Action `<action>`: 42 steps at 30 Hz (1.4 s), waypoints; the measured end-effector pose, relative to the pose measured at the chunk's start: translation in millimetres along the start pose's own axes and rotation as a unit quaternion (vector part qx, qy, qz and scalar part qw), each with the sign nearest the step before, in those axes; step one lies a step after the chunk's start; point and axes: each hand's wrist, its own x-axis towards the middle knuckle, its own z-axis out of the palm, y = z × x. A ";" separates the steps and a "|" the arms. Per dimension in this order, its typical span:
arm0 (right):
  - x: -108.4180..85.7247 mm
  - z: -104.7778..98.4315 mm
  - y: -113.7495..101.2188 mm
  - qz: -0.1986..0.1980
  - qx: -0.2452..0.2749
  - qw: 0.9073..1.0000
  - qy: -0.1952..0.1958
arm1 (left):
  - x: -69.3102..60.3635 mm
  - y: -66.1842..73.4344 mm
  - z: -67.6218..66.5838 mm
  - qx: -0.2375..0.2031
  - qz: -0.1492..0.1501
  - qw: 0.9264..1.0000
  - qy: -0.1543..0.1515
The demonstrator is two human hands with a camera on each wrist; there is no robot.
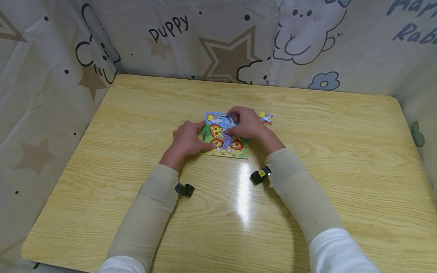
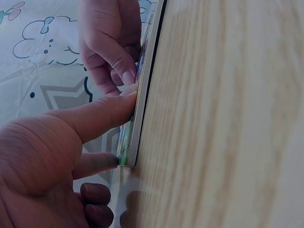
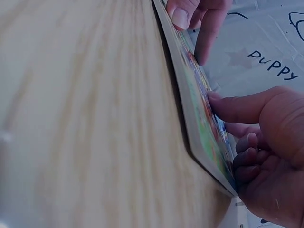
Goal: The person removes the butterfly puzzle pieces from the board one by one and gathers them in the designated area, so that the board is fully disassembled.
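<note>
Puzzle board on the table, centred, nearer its far edge. Left hand: thumb and index spread wide, bracing the board's left side. Right hand: fingers bent over it, can't tell if gripping anything. Looks mostly filled; coloured piece beyond right hand probably left to place.

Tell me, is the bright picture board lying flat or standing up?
Lying flat: in both wrist views, the picture board stretches along the table, its thin edge close against the wood.
</note>
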 end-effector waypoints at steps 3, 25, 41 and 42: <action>-0.5 0.0 -1.6 0.003 0.005 1.000 0.002 | -0.2 0.1 -0.5 0.000 0.002 1.000 0.000; -4.1 3.8 4.4 -0.007 0.073 0.996 0.048 | 2.1 -2.3 -0.3 0.020 0.002 1.000 -0.001; -5.4 1.6 10.4 -0.017 0.090 0.996 0.013 | 0.7 -0.7 1.2 0.014 0.003 1.000 0.002; -5.4 1.7 10.8 -0.017 0.089 0.996 0.014 | 0.5 -0.6 1.4 0.012 0.003 1.000 0.002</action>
